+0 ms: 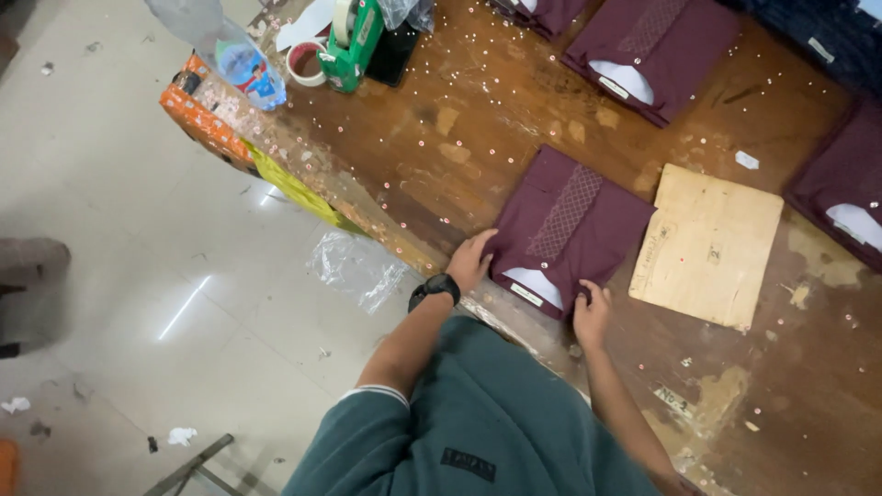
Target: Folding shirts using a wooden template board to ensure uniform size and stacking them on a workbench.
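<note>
Bottle [241, 62] and tape dispenser [353, 44] stand at the table's [478, 119] far left edge. Left hand [469, 261], fingers curled, grips the folded maroon shirt [566, 228] at its near left corner; right hand [591, 314] pinches its near right corner. Cardboard sheet [709, 244] lies just beside the shirt

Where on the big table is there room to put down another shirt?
Bare wood lies between the green tape dispenser and the folded maroon shirt under both hands. More shows right of the board. The far edge is crowded with folded shirts.
</note>
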